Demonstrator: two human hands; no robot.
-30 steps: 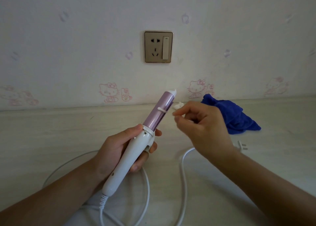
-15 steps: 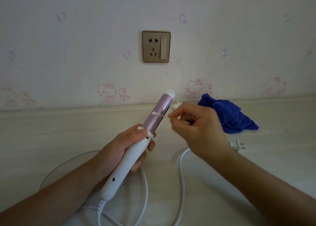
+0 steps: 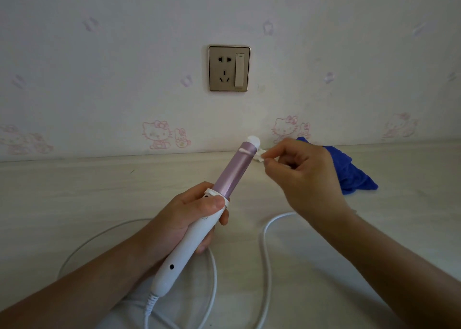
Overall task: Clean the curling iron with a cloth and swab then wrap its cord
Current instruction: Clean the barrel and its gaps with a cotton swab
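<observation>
The left hand (image 3: 184, 219) was wrapped around the white handle of the curling iron (image 3: 233, 174), with the thumb on top near the white ring. It held the iron up above the table (image 3: 74, 191), tilted so the pink barrel pointed up and away toward the wall. The round white tip was at the far end.

The right hand (image 3: 301, 176) pinched a cotton swab (image 3: 247, 151) between the thumb and first finger, and the other fingers were curled in. The swab lay across the pink barrel, just below the white tip, and its fluffy end stuck out on the left side. A small white thing showed just behind the swab, but I could not tell what it was.

The white cord (image 3: 264, 241) came out of the bottom of the handle and lay in loose loops on the table. A blue cloth (image 3: 349, 171) sat in a bunch by the wall, behind the right hand. A gold wall socket (image 3: 229, 68) was on the wall above.
</observation>
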